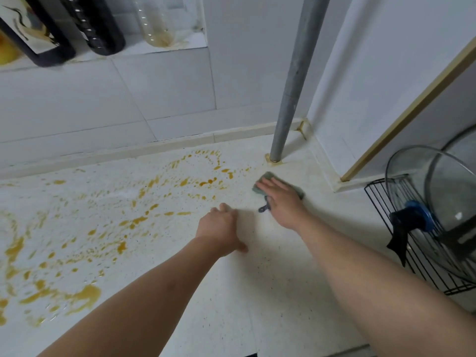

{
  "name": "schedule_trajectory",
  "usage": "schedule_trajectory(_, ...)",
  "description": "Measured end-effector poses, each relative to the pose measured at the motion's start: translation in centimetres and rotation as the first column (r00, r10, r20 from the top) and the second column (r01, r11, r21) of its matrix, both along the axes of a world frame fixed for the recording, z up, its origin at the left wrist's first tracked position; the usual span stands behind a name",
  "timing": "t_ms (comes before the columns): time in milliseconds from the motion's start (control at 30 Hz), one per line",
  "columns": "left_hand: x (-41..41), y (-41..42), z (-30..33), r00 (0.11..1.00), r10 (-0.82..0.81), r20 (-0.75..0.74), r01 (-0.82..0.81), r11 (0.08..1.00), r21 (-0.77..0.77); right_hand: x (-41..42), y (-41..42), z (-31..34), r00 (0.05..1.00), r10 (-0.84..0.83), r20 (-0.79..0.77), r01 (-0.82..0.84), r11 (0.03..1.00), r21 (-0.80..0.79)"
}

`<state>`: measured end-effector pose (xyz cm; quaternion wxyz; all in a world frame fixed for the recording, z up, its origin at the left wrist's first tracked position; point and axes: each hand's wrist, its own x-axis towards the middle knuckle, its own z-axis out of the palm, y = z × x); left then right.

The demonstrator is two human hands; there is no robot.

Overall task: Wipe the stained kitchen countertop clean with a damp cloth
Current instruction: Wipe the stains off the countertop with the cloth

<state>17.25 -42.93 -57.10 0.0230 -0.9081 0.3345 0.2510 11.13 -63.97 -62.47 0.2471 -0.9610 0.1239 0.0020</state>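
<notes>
The white speckled countertop (pixel 270 279) carries orange-yellow stains (pixel 144 220) spread over its left and middle, reaching the back edge. A grey-green cloth (pixel 265 179) with a small dark loop lies flat near the back right, just right of the stains. My right hand (pixel 282 202) presses flat on top of the cloth, fingers pointing left. My left hand (pixel 221 228) rests palm down on the bare counter beside it, at the stains' right border, holding nothing.
A grey metal pipe (pixel 291 99) rises from the counter just behind the cloth. A black wire rack (pixel 401 253) with a glass lid (pixel 438 202) stands at the right edge. Dark bottles (pixel 98 27) and a clear bottle (pixel 154 21) sit on the tiled ledge above.
</notes>
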Motion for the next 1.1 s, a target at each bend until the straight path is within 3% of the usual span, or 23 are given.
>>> schedule_trajectory(167,2.3,2.7,0.2,0.990,-0.003,-0.141,-0.005,0.999,-0.053,3.6,-0.6,0.3,0.998,-0.060,-0.024,0.055,0.987,-0.153)
schedule_trajectory(400,3.7,4.6,-0.2,0.962,-0.042,-0.271,0.011,0.993,-0.114,10.6,2.1,1.0,0.996,-0.078,-0.054,0.072,0.992,-0.099)
schedule_trajectory(600,3.9,5.2,0.0,0.967,-0.075,-0.245,0.042,0.990,-0.138,10.0,7.4,0.2,0.997,-0.063,-0.043,0.069,0.985,0.159)
schedule_trajectory(700,2.3,5.6,0.7,0.981,-0.089,-0.171,0.058,0.981,-0.184,6.6,9.5,0.2,0.999,0.044,-0.026,-0.036,0.972,0.234)
schedule_trajectory(833,0.6,7.3,1.7,0.988,0.121,-0.092,-0.140,0.960,-0.243,1.9,7.6,0.2,0.994,0.111,-0.017,-0.105,0.973,0.205)
schedule_trajectory(1000,1.3,10.4,3.0,0.959,0.282,-0.015,-0.282,0.957,-0.071,4.7,6.1,0.7,0.996,-0.085,-0.021,0.086,0.993,0.077)
schedule_trajectory(1100,1.5,12.1,2.5,0.929,0.348,-0.125,-0.343,0.937,0.059,8.5,7.2,0.8,0.993,-0.102,-0.062,0.103,0.995,0.017)
